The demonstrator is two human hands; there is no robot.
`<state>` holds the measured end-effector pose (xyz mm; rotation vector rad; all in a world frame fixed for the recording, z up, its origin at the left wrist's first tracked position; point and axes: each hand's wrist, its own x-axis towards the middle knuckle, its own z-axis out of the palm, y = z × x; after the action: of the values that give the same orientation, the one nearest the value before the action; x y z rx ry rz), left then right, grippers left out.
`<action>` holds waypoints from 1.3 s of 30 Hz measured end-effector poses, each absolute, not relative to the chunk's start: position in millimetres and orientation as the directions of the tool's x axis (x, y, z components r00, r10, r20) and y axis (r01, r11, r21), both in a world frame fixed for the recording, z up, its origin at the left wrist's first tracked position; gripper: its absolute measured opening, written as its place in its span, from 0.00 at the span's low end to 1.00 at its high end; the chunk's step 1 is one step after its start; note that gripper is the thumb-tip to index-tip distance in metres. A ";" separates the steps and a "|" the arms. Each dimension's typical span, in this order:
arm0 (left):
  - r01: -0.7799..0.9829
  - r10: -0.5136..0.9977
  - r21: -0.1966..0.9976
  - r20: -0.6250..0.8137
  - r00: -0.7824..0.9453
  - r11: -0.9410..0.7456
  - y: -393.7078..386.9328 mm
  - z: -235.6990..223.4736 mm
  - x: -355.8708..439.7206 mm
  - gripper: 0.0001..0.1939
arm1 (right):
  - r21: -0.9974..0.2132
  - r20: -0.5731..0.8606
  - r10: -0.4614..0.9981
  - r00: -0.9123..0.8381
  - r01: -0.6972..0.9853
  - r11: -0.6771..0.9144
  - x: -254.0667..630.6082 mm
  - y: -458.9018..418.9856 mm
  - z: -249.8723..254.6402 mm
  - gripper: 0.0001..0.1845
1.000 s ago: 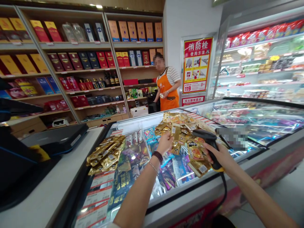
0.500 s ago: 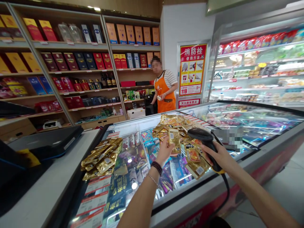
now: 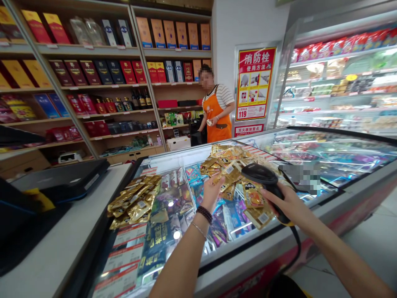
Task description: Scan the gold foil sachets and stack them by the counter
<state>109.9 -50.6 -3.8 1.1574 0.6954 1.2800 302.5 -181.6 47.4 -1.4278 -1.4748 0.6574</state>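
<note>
My left hand (image 3: 213,191) grips a gold snack packet (image 3: 231,174) by its near end, holding it tilted above the freezer glass. In my right hand (image 3: 287,203) is a black barcode scanner (image 3: 260,174), its head just right of that packet and its cable hanging down. A heap of gold packets (image 3: 221,153) lies on the glass behind my hands. More gold packets (image 3: 257,216) rest under and beside the scanner. To the left, a second pile of gold packets (image 3: 136,200) sits on the freezer's left side.
The glass-topped chest freezer (image 3: 248,236) holds colourful packs. A white counter (image 3: 71,223) with a dark device (image 3: 65,178) stands at left. A person in an orange apron (image 3: 218,116) stands behind the freezer, before shelves of boxes (image 3: 113,72). A refrigerated display (image 3: 341,82) is at right.
My left hand has lifted the packet slightly and turned it, from upright to slanting toward the scanner. The scanner stays in my right hand. The view has shifted slightly.
</note>
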 end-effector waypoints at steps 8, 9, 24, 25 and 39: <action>-0.321 0.952 0.947 0.098 0.289 0.000 -53.4 -7.6 115.1 0.25 | -0.855 0.251 0.959 0.135 0.496 0.154 291.8 -187.9 51.9 0.23; -0.321 0.945 0.947 0.110 0.309 -0.005 -52.4 -7.9 114.5 0.25 | -0.859 0.243 0.960 0.139 0.490 0.146 292.2 -188.1 51.9 0.23; -0.330 0.969 0.936 0.184 0.165 -0.122 -38.3 -1.8 90.9 0.16 | -0.896 0.187 0.973 0.138 0.430 0.111 282.8 -180.3 44.7 0.23; -0.336 0.969 0.933 0.189 0.162 -0.126 -36.7 1.4 83.9 0.17 | -0.899 0.195 0.973 0.126 0.420 0.126 279.0 -178.2 48.4 0.22; -0.248 0.974 0.942 0.225 -0.028 -0.225 -47.3 24.8 -35.4 0.20 | -0.901 0.231 0.963 -0.136 0.345 0.265 170.8 -147.4 75.6 0.21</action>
<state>-35.4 -47.3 24.8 1.1789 0.9015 1.4821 170.8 -147.4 75.6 -1.2230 -1.6550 0.8826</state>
